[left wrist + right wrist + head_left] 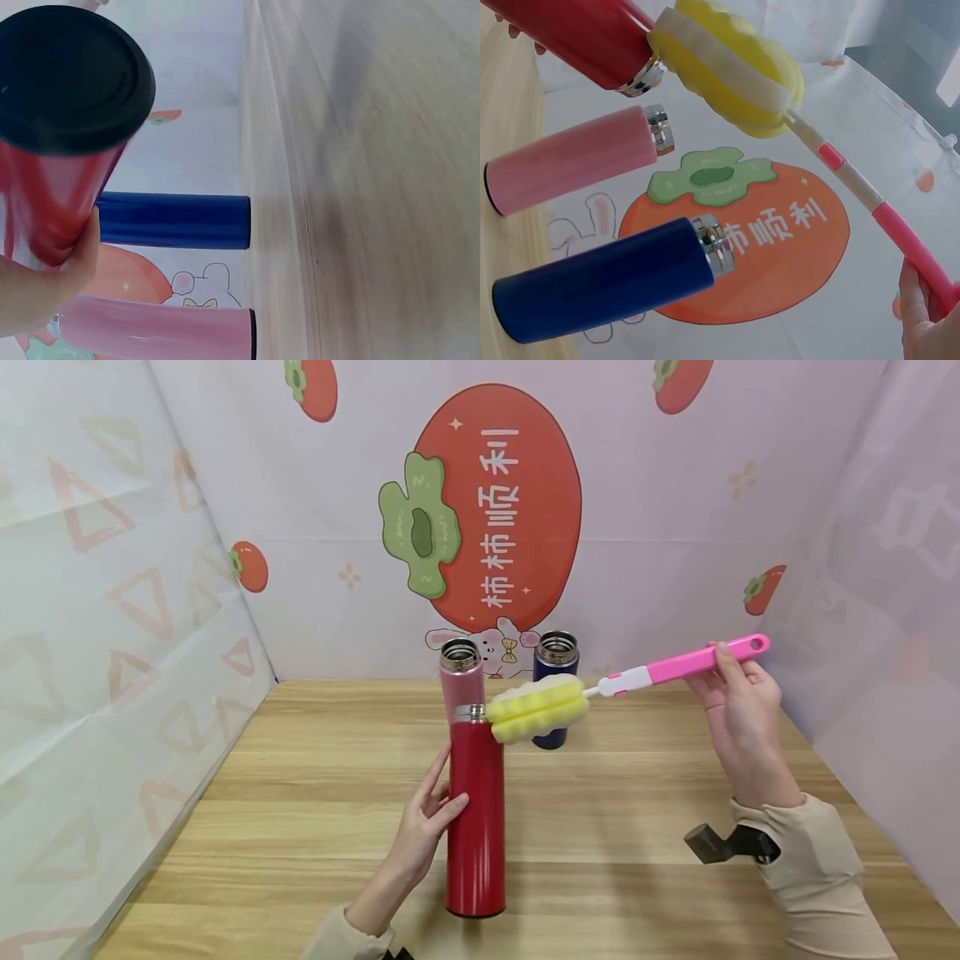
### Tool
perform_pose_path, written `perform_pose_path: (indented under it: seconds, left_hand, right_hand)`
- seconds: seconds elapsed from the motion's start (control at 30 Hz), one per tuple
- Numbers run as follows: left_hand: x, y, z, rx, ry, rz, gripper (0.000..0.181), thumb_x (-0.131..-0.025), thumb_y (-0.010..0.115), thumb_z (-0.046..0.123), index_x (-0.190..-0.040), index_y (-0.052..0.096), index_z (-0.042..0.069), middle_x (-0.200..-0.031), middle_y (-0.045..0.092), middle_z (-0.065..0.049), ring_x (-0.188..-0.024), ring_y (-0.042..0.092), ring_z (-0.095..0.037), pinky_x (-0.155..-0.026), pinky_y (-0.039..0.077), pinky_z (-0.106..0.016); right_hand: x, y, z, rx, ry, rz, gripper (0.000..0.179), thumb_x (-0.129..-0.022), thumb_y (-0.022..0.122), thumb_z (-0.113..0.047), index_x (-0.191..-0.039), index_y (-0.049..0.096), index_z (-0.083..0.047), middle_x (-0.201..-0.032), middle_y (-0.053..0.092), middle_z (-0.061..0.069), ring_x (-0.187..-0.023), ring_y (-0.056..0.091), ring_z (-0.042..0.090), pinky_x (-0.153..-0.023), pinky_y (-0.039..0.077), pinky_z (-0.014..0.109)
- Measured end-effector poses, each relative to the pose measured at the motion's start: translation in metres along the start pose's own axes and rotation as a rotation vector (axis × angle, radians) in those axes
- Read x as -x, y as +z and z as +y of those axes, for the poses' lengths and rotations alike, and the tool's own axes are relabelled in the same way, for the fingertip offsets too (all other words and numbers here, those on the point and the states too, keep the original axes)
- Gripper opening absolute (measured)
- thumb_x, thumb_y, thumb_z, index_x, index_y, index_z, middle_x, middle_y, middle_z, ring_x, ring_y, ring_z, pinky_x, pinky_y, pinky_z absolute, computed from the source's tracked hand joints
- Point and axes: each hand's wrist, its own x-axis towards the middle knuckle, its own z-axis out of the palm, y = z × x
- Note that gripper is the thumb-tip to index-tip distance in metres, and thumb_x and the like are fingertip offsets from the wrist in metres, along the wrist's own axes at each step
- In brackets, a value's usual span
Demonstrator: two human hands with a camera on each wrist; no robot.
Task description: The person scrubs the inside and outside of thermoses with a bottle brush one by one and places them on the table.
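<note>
My left hand [422, 827] grips a tall red thermos flask [477, 827] by its side. The flask is lidless, with a bare metal neck, and its black base [71, 79] is raised off the table in the left wrist view. A bottle brush [624, 681] with a pink and white handle is held by my right hand [744, 718] near the handle's end. Its yellow and white sponge head [727, 67] is beside the red flask's mouth, outside it; whether they touch I cannot tell.
Behind the red flask, a pink flask [457, 679] and a dark blue flask [553, 740] stand upright, both lidless, at the back of the wooden table [300, 810]. A printed cloth backdrop [360, 627] rises behind, with cloth at both sides.
</note>
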Motion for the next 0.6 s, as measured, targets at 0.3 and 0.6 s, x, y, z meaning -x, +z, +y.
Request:
perform_pose_path:
  seconds: [0.3,0.6]
  left_hand:
    - [-0.0014,0.0,0.0017,0.057,-0.002,-0.072,0.066,-0.089,0.048,0.006,-0.143,0.014,0.023,-0.124,0.041,-0.018,-0.106,0.049,-0.019,-0.085,0.043,-0.032]
    - [-0.0038,0.0011,0.0025,0.077,-0.029,-0.038,0.064,-0.089,0.048,0.007,-0.14,0.019,0.03,-0.129,0.037,-0.019,-0.109,0.048,-0.02,-0.087,0.042,-0.034]
  right_hand:
    - [0.0029,-0.0015,0.0002,0.029,0.059,-0.047,0.02,-0.083,0.058,-0.005,-0.098,0.052,0.007,-0.09,0.053,0.013,-0.08,0.062,0.021,-0.077,0.048,0.031]
    - [0.0093,-0.0068,0.0059,0.107,0.127,-0.159,0.014,-0.085,0.055,-0.004,-0.093,0.055,0.007,-0.085,0.058,0.013,-0.08,0.063,0.02,-0.076,0.048,0.03]
